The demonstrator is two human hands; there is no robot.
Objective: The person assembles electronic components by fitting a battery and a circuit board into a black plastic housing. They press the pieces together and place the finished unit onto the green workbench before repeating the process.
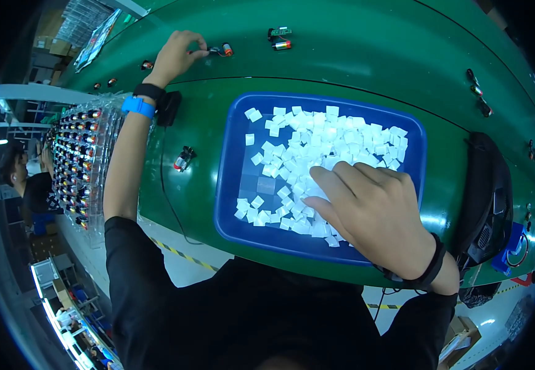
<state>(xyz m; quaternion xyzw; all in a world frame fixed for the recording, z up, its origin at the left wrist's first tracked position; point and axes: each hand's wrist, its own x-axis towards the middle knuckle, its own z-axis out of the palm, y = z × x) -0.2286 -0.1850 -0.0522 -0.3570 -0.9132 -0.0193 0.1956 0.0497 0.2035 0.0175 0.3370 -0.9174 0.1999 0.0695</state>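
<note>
My left hand (178, 57) reaches to the far left of the green bench, thumb and fingers pinched on the dark end of a small battery assembly (226, 49) with an orange-and-silver cell. In front of me stands a blue plastic tray (221, 191) holding many small white square pieces (317, 139). My right hand (375, 216) is over the tray's right part, close to the pieces. Its thumb and forefinger tips are apart, and no piece shows between them; the other fingers are partly hidden. Another battery assembly (183, 158) lies left of the tray.
More battery assemblies lie along the bench, including one with a green circuit board (281, 38) and one at the right (478, 92). A rack of batteries (79, 163) stands left. A black bag (486, 203) sits right of the tray. Another person (30, 179) is at far left.
</note>
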